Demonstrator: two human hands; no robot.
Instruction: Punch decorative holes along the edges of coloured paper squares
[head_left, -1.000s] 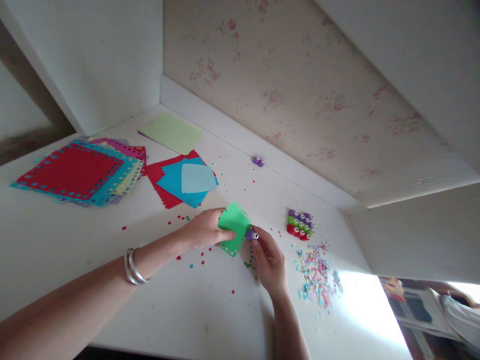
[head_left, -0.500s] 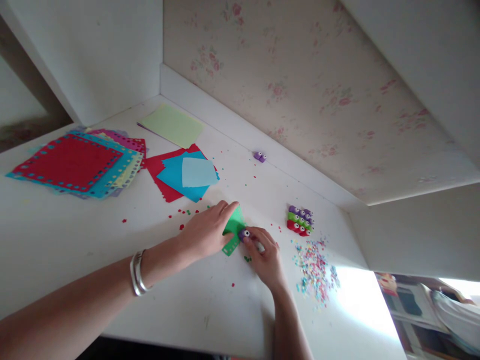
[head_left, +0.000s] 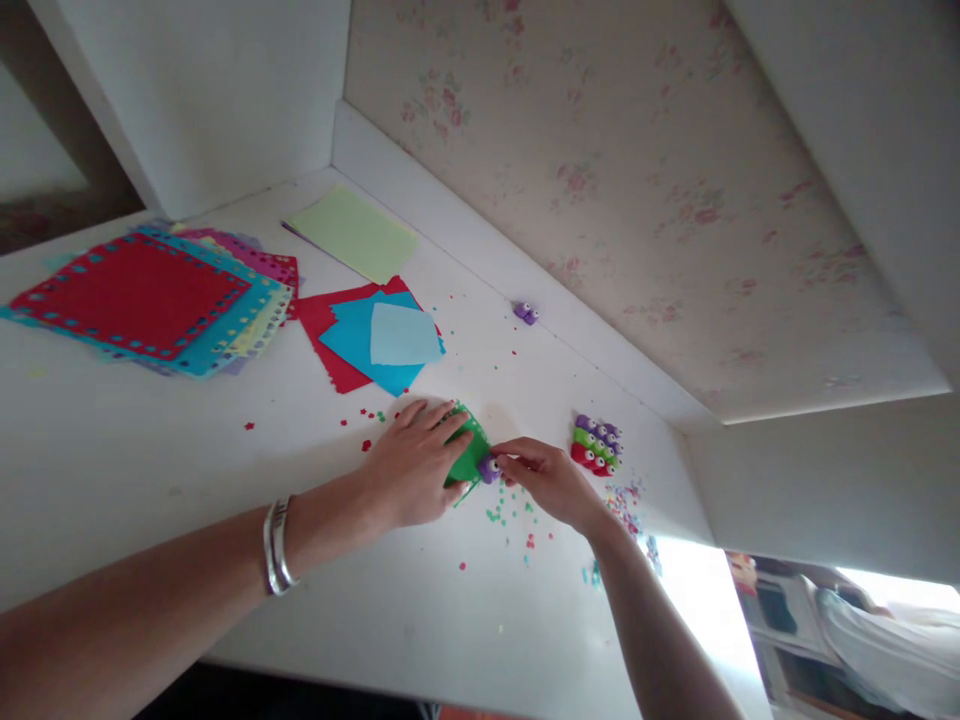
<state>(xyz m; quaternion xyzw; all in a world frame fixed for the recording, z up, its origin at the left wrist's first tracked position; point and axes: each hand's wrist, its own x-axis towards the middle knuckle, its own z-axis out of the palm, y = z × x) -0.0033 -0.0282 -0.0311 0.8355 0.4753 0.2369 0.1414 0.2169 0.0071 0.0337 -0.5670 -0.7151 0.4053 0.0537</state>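
Note:
A sheet of green paper (head_left: 471, 455) with small holes along its edges lies on the white table. My left hand (head_left: 415, 465) rests flat on it, fingers spread, covering much of its left side. At the paper's right corner sits a small purple hole punch (head_left: 490, 469) with a googly eye. My right hand (head_left: 551, 480) pinches this punch from the right, and its fingertips partly hide it. Green paper bits (head_left: 504, 510) are scattered just below the punch.
Hole-edged coloured sheets (head_left: 135, 300) are piled at left. Red paper (head_left: 351, 375), blue paper (head_left: 397, 378) and pale green sheets (head_left: 352, 235) lie farther back. Purple punches (head_left: 526, 312) stand near the wall; more punches (head_left: 597, 446) cluster at right beside confetti (head_left: 626, 505).
My left hand has flattened and spread over the green paper. My right hand has swung round to the punch's right side, and more green bits show below it.

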